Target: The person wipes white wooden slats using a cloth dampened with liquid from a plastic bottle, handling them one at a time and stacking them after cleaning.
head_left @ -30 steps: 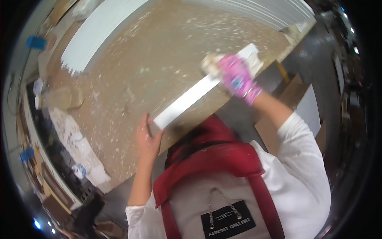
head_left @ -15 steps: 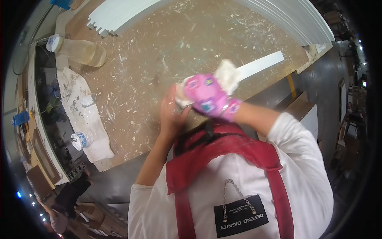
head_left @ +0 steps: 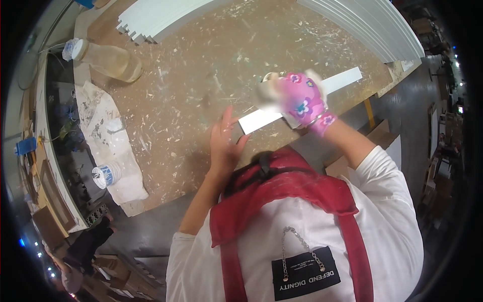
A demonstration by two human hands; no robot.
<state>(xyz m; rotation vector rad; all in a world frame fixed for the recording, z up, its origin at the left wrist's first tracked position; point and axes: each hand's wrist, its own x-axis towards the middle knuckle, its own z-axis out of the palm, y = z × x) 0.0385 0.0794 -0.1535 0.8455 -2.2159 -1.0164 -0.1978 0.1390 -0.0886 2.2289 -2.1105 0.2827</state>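
A long white board strip (head_left: pixel 342 80) lies along the near edge of a paint-flecked wooden workbench (head_left: pixel 201 65). My left hand (head_left: pixel 225 143), bare and with fingers spread, presses on the strip's near end. My right hand (head_left: pixel 301 99), in a pink flowered glove, is closed on a pale pad or cloth (head_left: pixel 267 90) and holds it against the strip's middle. The pad is blurred, so I cannot tell its exact kind.
Stacks of white boards lie at the far left (head_left: pixel 161 17) and far right (head_left: pixel 372 27) of the bench. A cloudy plastic jug (head_left: pixel 105 58) lies on its side at the left, with a stained white rag (head_left: pixel 113 146) and a small bottle (head_left: pixel 105 174) near it.
My right hand with the pad has slid along the strip, back toward its middle. My left hand has moved from beside the glove to the strip's near end. The view has shifted slightly.
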